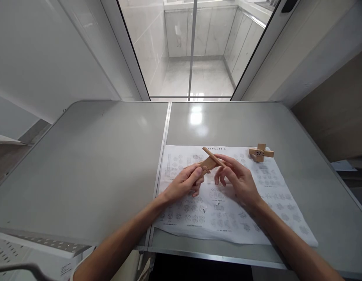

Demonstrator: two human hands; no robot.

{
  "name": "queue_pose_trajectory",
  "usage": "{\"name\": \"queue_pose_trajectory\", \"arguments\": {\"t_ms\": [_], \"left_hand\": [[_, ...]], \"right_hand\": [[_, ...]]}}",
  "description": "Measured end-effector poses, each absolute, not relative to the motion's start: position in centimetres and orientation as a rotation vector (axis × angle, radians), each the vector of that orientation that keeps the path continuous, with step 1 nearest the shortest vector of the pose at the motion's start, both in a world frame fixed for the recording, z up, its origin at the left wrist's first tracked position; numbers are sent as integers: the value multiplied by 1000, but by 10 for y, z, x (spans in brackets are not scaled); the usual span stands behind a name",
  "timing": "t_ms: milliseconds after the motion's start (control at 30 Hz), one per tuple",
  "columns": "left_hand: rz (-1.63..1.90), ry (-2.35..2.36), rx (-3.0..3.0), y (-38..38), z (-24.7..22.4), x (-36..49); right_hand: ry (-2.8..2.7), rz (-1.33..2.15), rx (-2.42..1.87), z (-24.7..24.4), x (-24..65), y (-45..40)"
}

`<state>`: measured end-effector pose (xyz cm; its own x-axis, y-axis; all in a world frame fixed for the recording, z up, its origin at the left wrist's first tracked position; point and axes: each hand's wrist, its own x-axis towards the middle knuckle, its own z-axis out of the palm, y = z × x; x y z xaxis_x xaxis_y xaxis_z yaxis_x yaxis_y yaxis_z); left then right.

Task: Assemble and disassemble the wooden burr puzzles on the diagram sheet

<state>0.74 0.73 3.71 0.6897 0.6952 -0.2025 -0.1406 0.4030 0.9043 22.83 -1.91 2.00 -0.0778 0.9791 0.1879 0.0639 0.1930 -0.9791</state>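
In the head view, the left hand was closed on a flat wooden piece, the right hand pinching a thin wooden piece across it; this looked like aligning, where any move called for a matched angle. Both pieces were above the printed sheet, near the table's near edge, with elbow room leftward; a wooden cross sat far right.

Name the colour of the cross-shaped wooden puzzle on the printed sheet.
The cross-shaped wooden puzzle is light brown, showing best in the head view.
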Motion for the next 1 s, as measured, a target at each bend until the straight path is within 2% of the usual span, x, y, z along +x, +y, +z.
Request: {"name": "queue_pose_trajectory", "arguments": {"t_ms": [167,400,1000], "left_hand": [[737,719,1103,6,31,8],[820,761,1211,7,26,7],[785,810,1339,5,28,6]], "right_hand": [[-1088,1469,-952,22,231,-15],[-827,1829,-868,22,236,-10],[-714,2053,-676,14,236,-10]]}}
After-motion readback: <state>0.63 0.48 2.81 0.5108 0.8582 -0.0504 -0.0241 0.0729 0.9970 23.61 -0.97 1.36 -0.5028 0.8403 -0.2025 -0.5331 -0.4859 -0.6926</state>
